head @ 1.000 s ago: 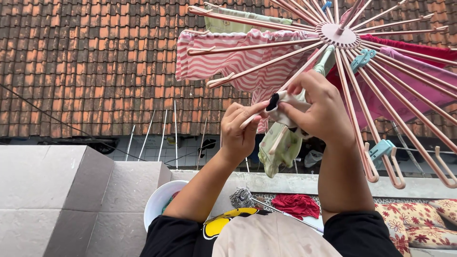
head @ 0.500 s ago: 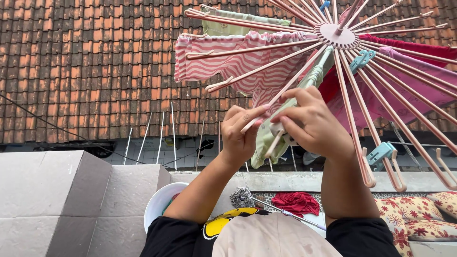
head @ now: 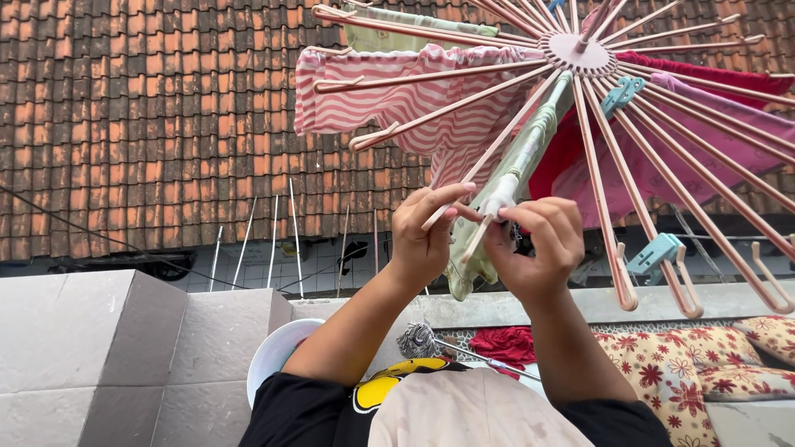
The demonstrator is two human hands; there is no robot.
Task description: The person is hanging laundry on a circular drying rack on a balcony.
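Tiled roof behind — left hand, right hand pinch green garment on rack arm.

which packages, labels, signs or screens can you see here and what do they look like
No packages, signs or screens in view.
Nearest thing to a label: a yellow and black printed graphic on the person's black shirt, low centre below the left hand, rounded in shape, partly covered by beige cloth.
The pale green cloth held by both hands on the pink plastic spoke drying rack shows no visible tag.
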